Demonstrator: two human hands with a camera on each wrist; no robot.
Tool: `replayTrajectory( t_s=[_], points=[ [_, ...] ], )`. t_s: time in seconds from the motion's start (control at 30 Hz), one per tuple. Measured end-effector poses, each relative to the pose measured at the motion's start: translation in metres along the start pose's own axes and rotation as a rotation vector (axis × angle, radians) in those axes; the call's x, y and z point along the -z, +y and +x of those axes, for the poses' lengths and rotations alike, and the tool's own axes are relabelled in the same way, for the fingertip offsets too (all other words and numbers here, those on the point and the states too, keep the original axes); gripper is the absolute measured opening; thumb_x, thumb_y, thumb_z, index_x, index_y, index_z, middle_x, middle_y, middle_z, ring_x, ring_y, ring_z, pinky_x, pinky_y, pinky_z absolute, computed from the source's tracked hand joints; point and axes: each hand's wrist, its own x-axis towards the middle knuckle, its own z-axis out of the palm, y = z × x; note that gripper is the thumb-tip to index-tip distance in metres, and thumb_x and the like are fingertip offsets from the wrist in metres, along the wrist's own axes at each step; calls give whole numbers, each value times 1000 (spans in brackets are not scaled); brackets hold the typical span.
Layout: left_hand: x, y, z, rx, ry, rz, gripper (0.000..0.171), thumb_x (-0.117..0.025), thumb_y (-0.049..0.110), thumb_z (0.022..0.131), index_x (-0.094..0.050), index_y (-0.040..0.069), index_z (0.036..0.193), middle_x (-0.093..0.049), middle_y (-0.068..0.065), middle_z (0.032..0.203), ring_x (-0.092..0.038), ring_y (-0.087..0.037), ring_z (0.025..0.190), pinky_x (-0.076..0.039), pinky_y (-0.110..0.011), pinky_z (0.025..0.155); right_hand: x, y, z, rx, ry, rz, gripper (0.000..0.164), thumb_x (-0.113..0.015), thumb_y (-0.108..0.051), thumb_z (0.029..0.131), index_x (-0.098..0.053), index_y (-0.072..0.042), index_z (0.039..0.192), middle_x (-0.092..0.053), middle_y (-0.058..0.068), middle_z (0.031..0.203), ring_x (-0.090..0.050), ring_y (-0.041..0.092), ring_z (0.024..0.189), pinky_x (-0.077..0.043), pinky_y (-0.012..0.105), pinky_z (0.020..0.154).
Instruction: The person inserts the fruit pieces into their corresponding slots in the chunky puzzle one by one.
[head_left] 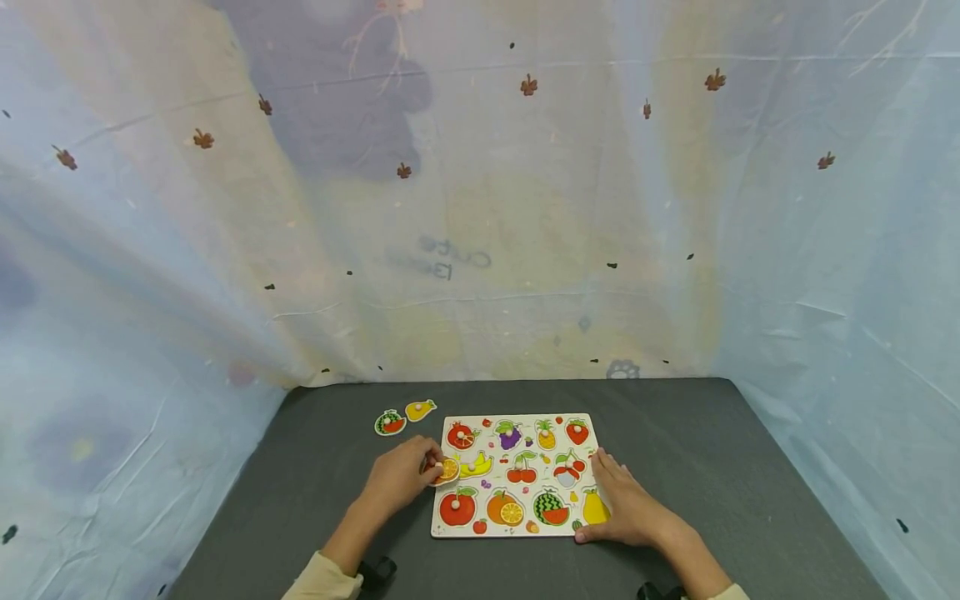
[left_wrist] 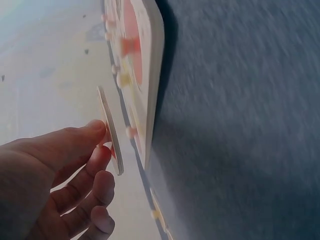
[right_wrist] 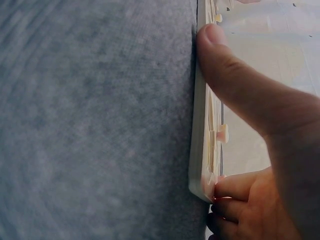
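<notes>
My left hand (head_left: 401,473) pinches an orange puzzle piece (head_left: 448,472) by its knob between thumb and fingertips. In the left wrist view, this thin wooden piece (left_wrist: 111,132) is seen edge-on, tilted beside the board. In the head view it overlaps the left edge of the white fruit puzzle board (head_left: 491,531), near the bananas (head_left: 477,467). My right hand (head_left: 633,508) rests at the board's near right corner, its thumb on the front edge and fingers along the right edge. The pear picture (head_left: 595,507) is partly hidden by that hand.
Beyond my left hand lie two loose pieces, a watermelon (head_left: 390,422) and a pear (head_left: 421,409). The board lies flat on a dark grey table (head_left: 300,467). A pale printed curtain (head_left: 495,217) hangs behind the table and at both sides.
</notes>
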Motion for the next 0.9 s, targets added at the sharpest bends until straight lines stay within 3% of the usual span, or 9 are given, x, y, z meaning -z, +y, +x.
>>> replayTrajectory(
  t_s=[0.2,0.53,0.9],
  points=[
    [-4,12,1,-73,-6,-31,17,-87,25,93,-70,24,96,-56,10,87,-46,-2,68,-43,-26,63,0,0,0,5,4,1,142,-95,-62,71,-19,13,164,-13,33,174,-18,50,161,-15,66,127],
    [-15,29,5,-89,-101,-95,15,-85,26,95,-70,25,97,-58,12,88,-48,-2,68,-43,-26,64,1,0,0,4,0,5,141,-95,-62,71,-19,12,165,-13,33,174,-18,49,161,-15,66,127],
    [-26,51,5,-178,-116,-79,17,-86,26,94,-69,27,94,-57,16,84,-49,1,71,-44,-26,65,0,3,0,10,0,7,142,-95,-62,72,-18,12,165,-13,32,174,-17,49,161,-15,66,127]
  ],
)
